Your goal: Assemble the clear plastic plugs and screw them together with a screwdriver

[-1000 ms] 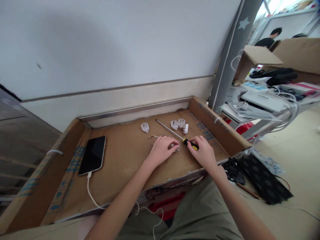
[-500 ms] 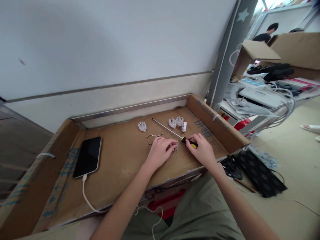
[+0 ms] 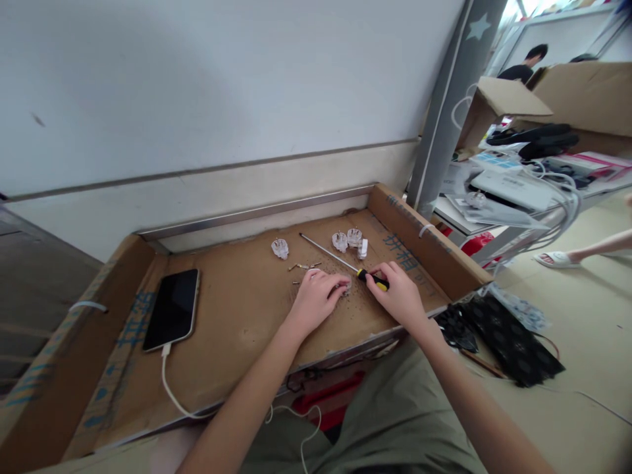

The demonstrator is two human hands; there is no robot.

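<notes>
My right hand (image 3: 399, 294) is closed around the black and yellow handle of a screwdriver (image 3: 330, 252). Its long shaft points away to the upper left, low over the cardboard. My left hand (image 3: 316, 297) is closed, with its fingertips on a clear plastic plug (image 3: 348, 284), partly hidden by the fingers. Just beyond the left hand lie small metal parts (image 3: 303, 266). A clear plug (image 3: 280, 248) rests alone left of the screwdriver tip. More clear plugs (image 3: 340, 241) sit together right of the shaft, beside a white piece (image 3: 362, 249).
A cardboard-lined tray (image 3: 237, 309) with raised sides holds everything. On its left lies a phone (image 3: 172, 309) with a white cable (image 3: 172, 392). Dark specks surround the hands. At right are a cluttered table (image 3: 513, 187), a black panel (image 3: 511, 339) and a person's foot (image 3: 557, 259).
At the right edge, a passing person's leg and slippered foot have come further into view. Both hands and the screwdriver have hardly moved.
</notes>
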